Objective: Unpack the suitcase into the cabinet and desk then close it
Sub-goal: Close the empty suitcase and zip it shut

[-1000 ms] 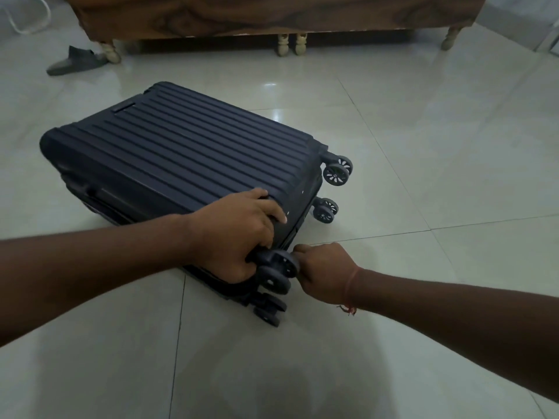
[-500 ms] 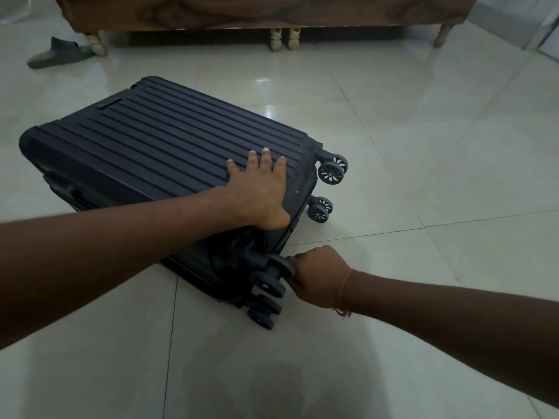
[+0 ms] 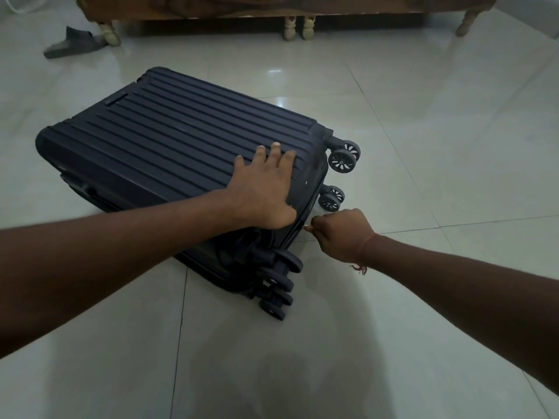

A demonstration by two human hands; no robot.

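The right hand (image 3: 338,234) has moved up pinching the zipper pull (image 3: 307,227); left hand (image 3: 266,189) flat on suitcase (image 3: 169,146), tiled floor (image 3: 423,146).

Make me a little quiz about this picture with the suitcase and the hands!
1. True or false: the suitcase lies flat on the floor.
2. Which hand presses flat on the ribbed shell?
3. What does the right hand pinch: A) a wheel, B) a small metal zipper pull, C) the slipper?

Key: 1 true. 2 the left hand. 3 B.
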